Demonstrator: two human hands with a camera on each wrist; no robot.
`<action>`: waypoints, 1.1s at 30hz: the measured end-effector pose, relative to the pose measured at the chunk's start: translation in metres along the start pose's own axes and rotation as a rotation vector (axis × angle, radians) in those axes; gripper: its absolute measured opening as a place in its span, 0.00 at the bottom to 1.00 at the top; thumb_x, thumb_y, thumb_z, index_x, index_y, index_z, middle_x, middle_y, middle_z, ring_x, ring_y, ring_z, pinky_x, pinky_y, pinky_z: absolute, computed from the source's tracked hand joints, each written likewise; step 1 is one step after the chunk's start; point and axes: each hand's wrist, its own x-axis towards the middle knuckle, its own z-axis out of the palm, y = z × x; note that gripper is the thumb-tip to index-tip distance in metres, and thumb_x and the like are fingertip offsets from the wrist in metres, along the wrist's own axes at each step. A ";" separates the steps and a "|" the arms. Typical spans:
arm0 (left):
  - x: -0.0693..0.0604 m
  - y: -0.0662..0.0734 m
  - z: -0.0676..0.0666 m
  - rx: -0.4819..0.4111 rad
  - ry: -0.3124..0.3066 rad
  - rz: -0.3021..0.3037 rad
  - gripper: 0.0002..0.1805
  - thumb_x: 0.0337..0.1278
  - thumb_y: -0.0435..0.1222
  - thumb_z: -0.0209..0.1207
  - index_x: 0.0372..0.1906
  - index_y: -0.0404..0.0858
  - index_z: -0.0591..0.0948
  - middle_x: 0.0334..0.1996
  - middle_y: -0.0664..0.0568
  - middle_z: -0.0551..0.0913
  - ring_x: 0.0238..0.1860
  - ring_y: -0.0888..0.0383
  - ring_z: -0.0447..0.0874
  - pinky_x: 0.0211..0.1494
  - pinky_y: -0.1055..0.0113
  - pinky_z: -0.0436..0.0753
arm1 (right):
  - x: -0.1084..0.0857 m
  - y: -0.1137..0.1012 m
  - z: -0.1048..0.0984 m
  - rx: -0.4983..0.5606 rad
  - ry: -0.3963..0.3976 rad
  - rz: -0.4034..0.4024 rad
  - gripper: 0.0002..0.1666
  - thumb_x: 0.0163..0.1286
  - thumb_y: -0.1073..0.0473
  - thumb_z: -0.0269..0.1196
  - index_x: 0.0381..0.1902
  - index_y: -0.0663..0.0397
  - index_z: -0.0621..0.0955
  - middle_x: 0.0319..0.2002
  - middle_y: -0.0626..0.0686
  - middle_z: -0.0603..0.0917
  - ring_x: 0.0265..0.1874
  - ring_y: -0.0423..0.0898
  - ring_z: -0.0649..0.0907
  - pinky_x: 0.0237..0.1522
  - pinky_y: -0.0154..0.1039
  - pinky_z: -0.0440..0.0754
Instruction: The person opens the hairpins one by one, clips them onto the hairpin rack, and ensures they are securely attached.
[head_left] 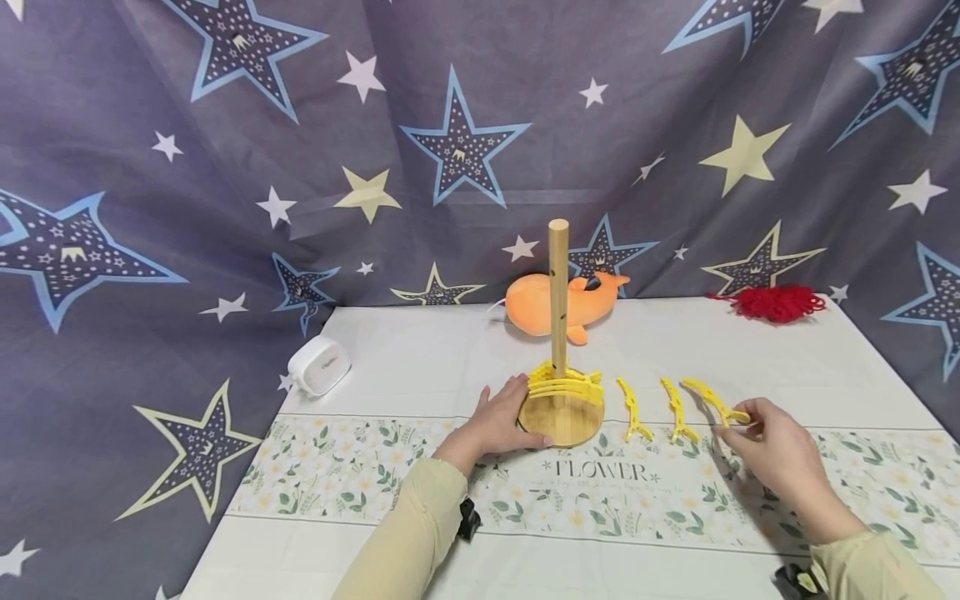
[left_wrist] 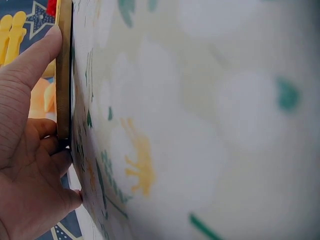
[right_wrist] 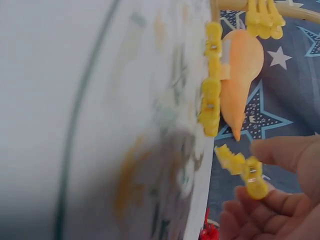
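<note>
A wooden stand (head_left: 562, 429) with a round base and an upright pole stands on the table. Several yellow hair clips (head_left: 566, 388) are gathered round the pole's lower part. My left hand (head_left: 497, 423) grips the base's left edge, thumb on top and fingers curled at the rim, as the left wrist view shows. Between thumb and fingers, my right hand (head_left: 783, 450) pinches the end of another yellow hair clip (head_left: 705, 394); in the right wrist view that hair clip (right_wrist: 252, 177) appears off the cloth. Two loose clips, one nearer the stand (head_left: 632, 408) and one farther right (head_left: 677, 408), lie between stand and hand.
Behind the stand lies an orange plush whale (head_left: 532, 304). A red bundle of yarn (head_left: 780, 304) is at the back right, and a white rounded case (head_left: 320, 367) at the left edge. A flowered cloth (head_left: 360, 467) covers the table; a star-patterned curtain (head_left: 480, 50) hangs behind.
</note>
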 end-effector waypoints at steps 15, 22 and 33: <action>-0.001 0.001 -0.001 -0.002 -0.003 -0.007 0.60 0.48 0.64 0.64 0.78 0.41 0.48 0.78 0.49 0.47 0.77 0.55 0.40 0.76 0.48 0.35 | 0.001 -0.052 0.008 0.178 0.264 -0.306 0.21 0.70 0.64 0.61 0.60 0.62 0.77 0.46 0.61 0.83 0.40 0.50 0.80 0.34 0.28 0.73; -0.002 0.002 -0.002 0.006 -0.004 -0.006 0.60 0.49 0.64 0.64 0.78 0.41 0.48 0.78 0.50 0.47 0.77 0.56 0.39 0.76 0.48 0.35 | 0.006 -0.072 0.017 0.159 0.334 -0.348 0.18 0.68 0.66 0.63 0.56 0.59 0.81 0.32 0.56 0.82 0.23 0.39 0.70 0.18 0.33 0.65; -0.001 0.002 -0.001 0.012 -0.001 -0.009 0.60 0.48 0.64 0.64 0.78 0.41 0.49 0.78 0.50 0.47 0.77 0.56 0.40 0.76 0.48 0.36 | 0.021 -0.103 0.042 0.153 0.343 -0.335 0.13 0.64 0.66 0.67 0.47 0.55 0.87 0.17 0.48 0.77 0.14 0.40 0.67 0.17 0.34 0.64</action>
